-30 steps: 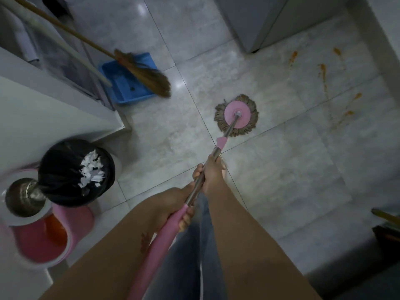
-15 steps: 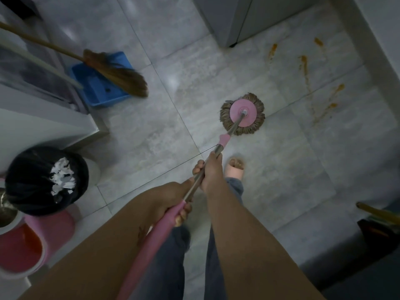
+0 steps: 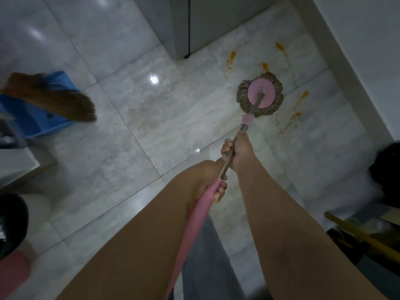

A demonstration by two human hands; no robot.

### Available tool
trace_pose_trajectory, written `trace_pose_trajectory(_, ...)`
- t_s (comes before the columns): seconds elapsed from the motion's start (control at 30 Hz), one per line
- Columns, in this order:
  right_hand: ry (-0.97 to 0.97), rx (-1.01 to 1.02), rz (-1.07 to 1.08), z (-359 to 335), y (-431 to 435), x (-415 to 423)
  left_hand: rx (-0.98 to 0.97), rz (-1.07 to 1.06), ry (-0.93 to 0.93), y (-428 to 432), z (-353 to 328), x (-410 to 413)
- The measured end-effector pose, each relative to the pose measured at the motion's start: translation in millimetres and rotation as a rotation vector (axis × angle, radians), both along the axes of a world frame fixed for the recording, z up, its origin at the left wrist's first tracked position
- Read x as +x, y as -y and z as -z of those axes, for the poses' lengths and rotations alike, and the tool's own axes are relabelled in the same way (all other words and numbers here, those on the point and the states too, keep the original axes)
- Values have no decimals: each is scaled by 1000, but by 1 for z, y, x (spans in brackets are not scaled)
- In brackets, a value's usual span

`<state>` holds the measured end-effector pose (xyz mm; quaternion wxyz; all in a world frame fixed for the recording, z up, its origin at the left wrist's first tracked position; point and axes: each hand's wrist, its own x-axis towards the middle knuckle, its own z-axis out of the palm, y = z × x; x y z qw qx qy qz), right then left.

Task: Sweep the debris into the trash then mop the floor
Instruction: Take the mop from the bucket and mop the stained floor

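Our forearms are bare, with no sleeves, watch or rings showing on them, and we wear faded grey-blue denim trousers (image 3: 207, 263).

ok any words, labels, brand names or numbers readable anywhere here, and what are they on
None can be read.
The mop, blue dustpan, broom and floor show no print.
The dark things at the right edge are too blurred to tell.

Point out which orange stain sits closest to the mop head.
The orange stain just above the mop head, nearly touching its fringe; the other stains lie farther off.
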<state>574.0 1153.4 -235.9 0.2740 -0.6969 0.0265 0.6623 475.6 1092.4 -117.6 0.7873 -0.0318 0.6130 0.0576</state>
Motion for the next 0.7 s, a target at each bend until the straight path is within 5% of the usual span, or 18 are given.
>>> trace_pose_trajectory(0.7, -168, -40, -205, -33, 94, -130, -79, -82, -75, 103, -46, -117)
